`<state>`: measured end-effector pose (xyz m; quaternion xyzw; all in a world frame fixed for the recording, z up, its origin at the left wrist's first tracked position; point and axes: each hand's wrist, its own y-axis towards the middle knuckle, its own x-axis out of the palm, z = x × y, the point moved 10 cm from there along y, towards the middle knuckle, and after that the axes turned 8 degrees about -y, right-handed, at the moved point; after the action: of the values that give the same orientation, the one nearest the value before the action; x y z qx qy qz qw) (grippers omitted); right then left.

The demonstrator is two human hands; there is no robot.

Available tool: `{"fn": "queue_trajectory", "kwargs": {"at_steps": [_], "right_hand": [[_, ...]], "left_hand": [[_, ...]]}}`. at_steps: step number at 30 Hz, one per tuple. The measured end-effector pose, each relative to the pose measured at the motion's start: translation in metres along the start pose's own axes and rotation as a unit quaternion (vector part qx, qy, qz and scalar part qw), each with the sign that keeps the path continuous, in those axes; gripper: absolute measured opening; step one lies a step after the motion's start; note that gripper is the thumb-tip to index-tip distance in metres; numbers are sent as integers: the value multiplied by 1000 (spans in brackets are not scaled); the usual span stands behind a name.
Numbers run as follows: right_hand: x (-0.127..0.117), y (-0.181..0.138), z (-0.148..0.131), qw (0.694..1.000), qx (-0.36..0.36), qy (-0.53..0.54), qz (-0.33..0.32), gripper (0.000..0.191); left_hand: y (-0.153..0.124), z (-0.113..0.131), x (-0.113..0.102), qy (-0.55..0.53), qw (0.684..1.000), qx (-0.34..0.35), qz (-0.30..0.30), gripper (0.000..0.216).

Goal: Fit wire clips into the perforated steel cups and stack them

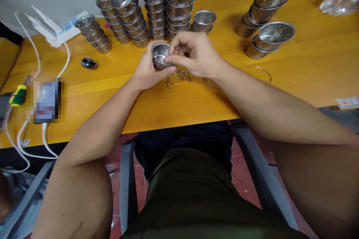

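Note:
My left hand [147, 71] is wrapped round a small perforated metal cup [159, 55], held tilted just above the wooden table [92, 93]. My right hand [193, 54] is closed in a pinch at the cup's rim; what its fingertips grip is too small to make out. A loose pile of thin wire rings [178, 78] lies on the table right under both hands. One more wire ring [259, 73] lies apart to the right.
Tall stacks of the same metal cups [168, 3] stand behind my hands, with shorter stacks at the left [94, 33] and right [266, 18]. A black ring-shaped object [89, 63], white cables [33, 44], a power strip and a blurred device [46, 99] lie at the left.

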<state>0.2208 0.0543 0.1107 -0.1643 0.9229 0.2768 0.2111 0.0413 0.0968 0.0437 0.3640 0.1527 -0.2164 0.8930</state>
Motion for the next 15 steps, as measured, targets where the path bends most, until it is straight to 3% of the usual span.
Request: {"fn": "queue_trajectory", "kwargs": {"at_steps": [7, 11, 15], "right_hand": [[1, -2, 5, 999, -3, -51, -2, 78], [-14, -4, -2, 994, -7, -103, 30, 59], [-15, -5, -6, 986, -39, -165, 1, 39]], "left_hand": [[0, -4, 1, 16, 1000, 21, -4, 113], [1, -11, -4, 5, 1000, 24, 16, 112], [3, -15, -11, 6, 999, 29, 34, 117]]}}
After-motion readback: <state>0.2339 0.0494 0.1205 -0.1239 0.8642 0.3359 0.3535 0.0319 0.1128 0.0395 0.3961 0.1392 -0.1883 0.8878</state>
